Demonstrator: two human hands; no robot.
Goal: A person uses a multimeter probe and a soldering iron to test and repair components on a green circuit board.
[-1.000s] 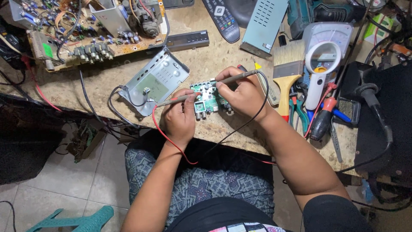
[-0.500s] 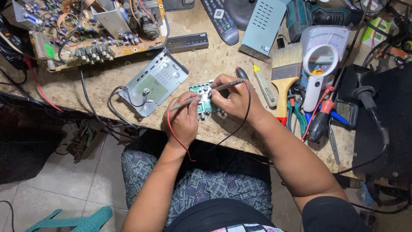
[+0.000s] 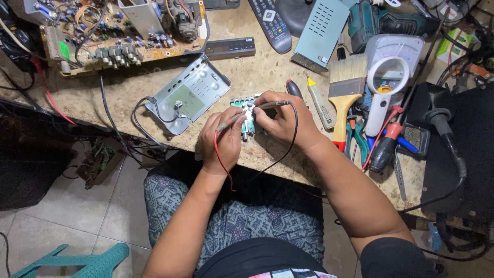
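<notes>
A small green circuit board (image 3: 246, 116) lies near the front edge of the worktop (image 3: 154, 87), between the two hands and partly hidden by them. The left hand (image 3: 222, 140) has its fingers clenched around a probe with a red lead (image 3: 221, 154), its tip laid on the board; the right hand (image 3: 283, 121) has its fingers clenched around a probe with a black lead (image 3: 293, 134), its tip meeting the board from the other side. Just left of the board lies a grey metal front panel (image 3: 188, 95) with a pale green rectangular window, tilted, with a black cable looped over it. At the back left sits a large brown circuit board (image 3: 118, 36) crowded with parts, a small bright green label at its left end. A black remote control (image 3: 270, 23) and a pale blue perforated metal cover (image 3: 321, 33) lie at the back. To the right lie a yellow-handled paintbrush (image 3: 346, 95), a white magnifying glass (image 3: 383, 92) resting over a pale meter, a green-handled pair of pliers (image 3: 355, 136) and a red-and-black screwdriver (image 3: 383, 149). A green and white package (image 3: 455, 44) sits at the far right corner. The worktop is rough, speckled chipboard, worn and cluttered. Beneath it the floor (image 3: 62, 221) is pale tile, with a teal plastic stool (image 3: 77, 262) at the lower left and tangled cables hanging under the edge.
</notes>
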